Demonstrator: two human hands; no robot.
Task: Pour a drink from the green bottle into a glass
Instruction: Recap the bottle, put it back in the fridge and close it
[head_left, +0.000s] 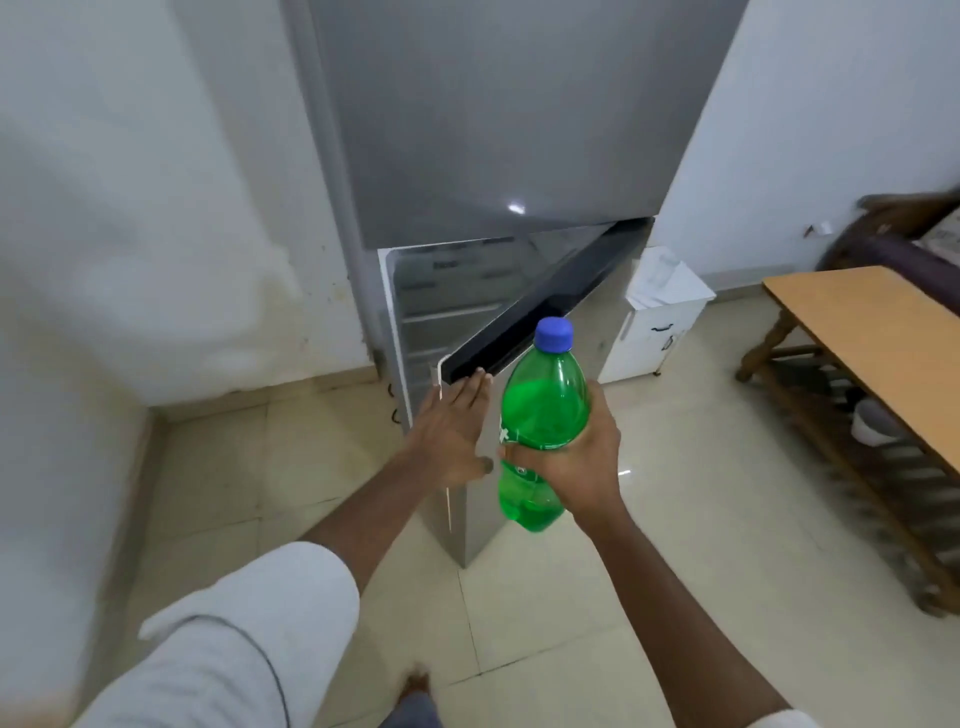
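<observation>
A green plastic bottle (543, 410) with a blue cap stands upright in the air before the fridge, with my right hand (576, 457) wrapped around its middle. My left hand (449, 436) lies flat, fingers spread, against the outer face of the lower fridge door (519, 322), which stands partly ajar. Shelves show inside the gap. No glass is in view.
The grey fridge (493, 130) fills the corner between white walls. A small white cabinet (654, 332) stands to its right. A wooden table (872, 332) runs along the right edge, with a chair behind it. The floor is pale tile.
</observation>
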